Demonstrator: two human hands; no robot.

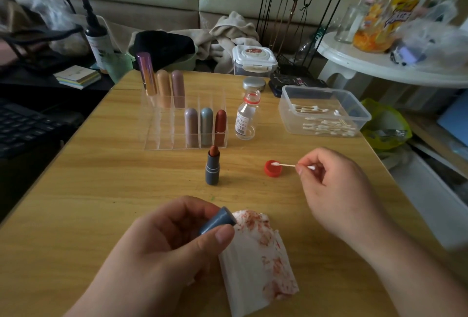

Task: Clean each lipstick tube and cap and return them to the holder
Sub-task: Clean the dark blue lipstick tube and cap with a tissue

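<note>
An open grey lipstick tube [212, 167] with a red-brown bullet stands upright mid-table. My left hand [164, 243] grips its grey cap [219, 220] over a white tissue [255, 261] smeared with red. My right hand [334, 187] pinches a cotton swab [286, 165], whose far tip dips into a small red bottle cap [273, 168] lying on the table. Behind the tube stands the clear acrylic holder [164, 137] with several capped lipsticks, among them a red one [220, 124].
A small open glass bottle [246, 116] stands right of the holder. A clear tub of cotton swabs [324, 110] sits at the back right, a wipes box [254, 59] behind. A keyboard [22, 126] lies off the table's left edge.
</note>
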